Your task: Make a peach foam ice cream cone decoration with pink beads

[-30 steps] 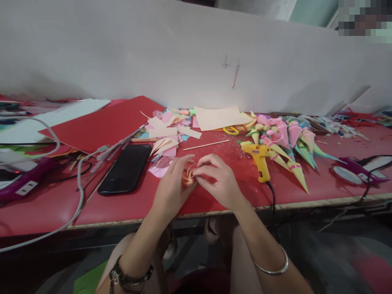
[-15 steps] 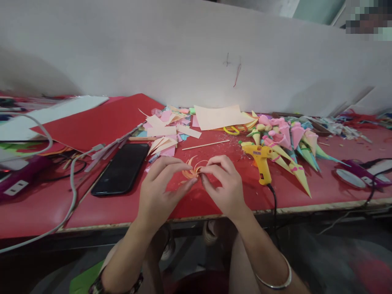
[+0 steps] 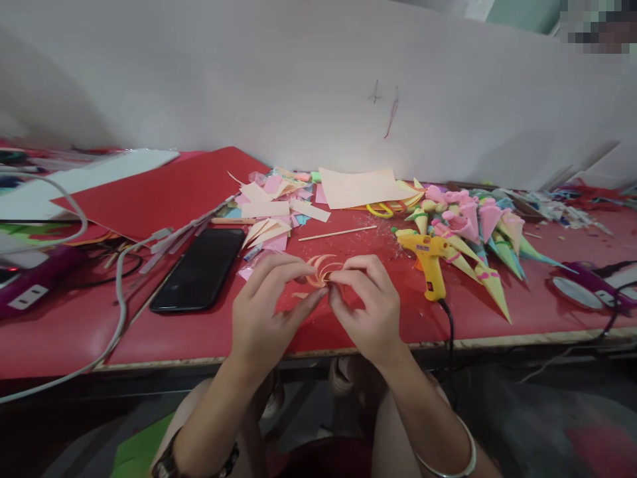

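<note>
Between my hands is a small piece of orange paper strips [image 3: 322, 267], curled and fanned out like petals. My left hand [image 3: 271, 299] pinches it from the left with thumb and fingertips. From the other side, my right hand [image 3: 365, 302] closes thumb and index finger on its gathered base. Fingertips partly hide where the strips meet. Just beyond lies a thin wooden stick [image 3: 338, 233] on the red tabletop [image 3: 318, 335].
A yellow glue gun [image 3: 428, 262] stands right of my hands, beside a pile of pink and yellow paper cones [image 3: 468, 226]. To the left are a black phone [image 3: 199, 272], paper scraps [image 3: 269, 212] and a white cable [image 3: 119, 292]. Yellow-handled scissors [image 3: 379, 211] lie behind.
The view has shifted slightly. Both hands still pinch the orange paper strips, which now show more of their curled loops above the fingertips.
</note>
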`<state>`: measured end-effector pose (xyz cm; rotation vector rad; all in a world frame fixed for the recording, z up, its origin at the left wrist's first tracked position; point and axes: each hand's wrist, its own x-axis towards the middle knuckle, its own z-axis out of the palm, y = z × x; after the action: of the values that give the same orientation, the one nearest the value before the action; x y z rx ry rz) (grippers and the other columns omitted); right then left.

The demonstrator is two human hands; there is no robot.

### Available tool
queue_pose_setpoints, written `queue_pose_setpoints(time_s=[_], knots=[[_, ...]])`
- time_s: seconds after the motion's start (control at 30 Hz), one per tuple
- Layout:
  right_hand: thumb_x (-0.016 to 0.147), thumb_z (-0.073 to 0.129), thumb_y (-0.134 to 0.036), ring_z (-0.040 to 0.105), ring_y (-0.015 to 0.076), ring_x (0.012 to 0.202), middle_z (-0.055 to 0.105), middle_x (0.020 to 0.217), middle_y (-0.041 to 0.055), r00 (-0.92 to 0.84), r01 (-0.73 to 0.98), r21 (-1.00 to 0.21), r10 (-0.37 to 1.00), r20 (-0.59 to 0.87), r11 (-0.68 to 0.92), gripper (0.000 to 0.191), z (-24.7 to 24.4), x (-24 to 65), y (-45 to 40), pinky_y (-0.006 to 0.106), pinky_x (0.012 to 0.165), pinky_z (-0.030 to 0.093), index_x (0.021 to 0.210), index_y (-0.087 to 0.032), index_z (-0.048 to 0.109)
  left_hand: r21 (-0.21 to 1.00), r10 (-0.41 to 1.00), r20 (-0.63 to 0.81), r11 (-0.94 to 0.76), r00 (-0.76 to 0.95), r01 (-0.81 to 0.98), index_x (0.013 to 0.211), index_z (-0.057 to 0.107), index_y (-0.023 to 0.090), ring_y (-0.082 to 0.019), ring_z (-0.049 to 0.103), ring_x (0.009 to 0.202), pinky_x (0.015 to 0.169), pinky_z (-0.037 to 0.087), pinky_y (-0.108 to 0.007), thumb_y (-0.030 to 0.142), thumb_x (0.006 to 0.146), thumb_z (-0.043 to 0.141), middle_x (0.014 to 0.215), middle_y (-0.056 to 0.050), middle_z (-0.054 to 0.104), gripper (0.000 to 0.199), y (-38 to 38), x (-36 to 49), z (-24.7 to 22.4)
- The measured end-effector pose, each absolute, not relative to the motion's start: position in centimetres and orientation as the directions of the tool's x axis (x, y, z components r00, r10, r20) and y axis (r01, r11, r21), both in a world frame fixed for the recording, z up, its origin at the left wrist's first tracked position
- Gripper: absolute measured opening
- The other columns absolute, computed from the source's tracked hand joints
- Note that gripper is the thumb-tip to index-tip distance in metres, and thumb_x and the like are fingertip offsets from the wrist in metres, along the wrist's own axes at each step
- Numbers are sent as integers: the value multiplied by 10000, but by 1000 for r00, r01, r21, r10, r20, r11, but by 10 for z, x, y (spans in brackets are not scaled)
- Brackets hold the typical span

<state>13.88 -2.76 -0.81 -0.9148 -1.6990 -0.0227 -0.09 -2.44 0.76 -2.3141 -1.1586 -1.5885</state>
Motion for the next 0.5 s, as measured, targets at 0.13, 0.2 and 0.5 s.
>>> queue_pose_setpoints(time_s=[0.13, 0.2, 0.5], knots=[[788, 511, -131, 536, 150, 763, 544, 799, 37, -52, 571, -444, 570, 820, 690, 133, -8, 138, -28, 303, 679, 459, 834, -223, 595, 322, 536, 830, -687, 155, 651, 813, 544, 211, -139, 589, 772, 720, 488, -284, 205, 756, 610, 778, 2, 626, 87, -26, 1, 7], [798, 506, -139, 537, 151, 773, 547, 809, 37, -60, 566, -452, 581, 812, 689, 142, -8, 139, -28, 307, 688, 458, 860, -228, 597, 322, 540, 826, -686, 161, 653, 816, 545, 213, -134, 593, 774, 724, 487, -280, 198, 763, 601, 787, 7, 635, 78, -26, 1, 7], [801, 519, -150, 526, 148, 757, 540, 805, 36, -44, 565, -453, 574, 818, 689, 124, -9, 139, -31, 308, 682, 455, 860, -225, 596, 277, 503, 851, -675, 152, 684, 815, 545, 219, -141, 580, 800, 729, 472, -297, 224, 759, 615, 806, 0, 622, 91, -26, 0, 6]])
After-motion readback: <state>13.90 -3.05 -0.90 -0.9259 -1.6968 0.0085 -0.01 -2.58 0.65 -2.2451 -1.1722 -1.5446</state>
